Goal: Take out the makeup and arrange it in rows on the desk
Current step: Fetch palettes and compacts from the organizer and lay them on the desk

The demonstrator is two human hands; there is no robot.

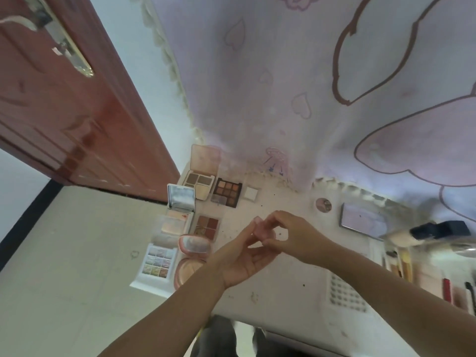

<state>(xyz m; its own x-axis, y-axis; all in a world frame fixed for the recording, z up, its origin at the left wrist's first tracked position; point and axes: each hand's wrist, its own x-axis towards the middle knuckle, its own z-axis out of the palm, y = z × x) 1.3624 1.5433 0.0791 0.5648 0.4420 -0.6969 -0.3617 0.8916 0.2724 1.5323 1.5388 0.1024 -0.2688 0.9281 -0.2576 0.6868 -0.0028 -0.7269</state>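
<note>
the white desk [283, 284] fills the middle of the view, its far edge running under a pale pink cartoon-print curtain [296, 73]; a red-brown wooden door [77, 112] stands at the far left. makeup already lies along the desk's left side in rough rows: an open beige palette with brown pans [199, 180], a dark nine-pan eyeshadow palette [228, 191], a small white square compact [250, 193], a mirrored white compact [181, 199], a red four-pan palette [208, 225], a pastel nine-pan palette in a white case [157, 262] and a round pink open compact [192, 256]. on the right sit a flat lilac case [360, 220], a white perforated organiser tray [346, 292] and a row of brushes and sticks [401, 264] too blurred to sort; i cannot tell what, if anything, holds them.

both hands meet above the desk's centre. the small translucent pink item [262, 231] is off the desk, held between them: the right hand [291, 235] pinches it with thumb and curled fingers, and the left hand [244, 261], palm up, touches it from the near side with long fingers [246, 233] nearly straight. its long axis is too blurred to read. judging by the layout, the free spot lies just right of the red four-pan palette, so the left hand looks nearer to that gap, though the right has the firmer hold.
</note>
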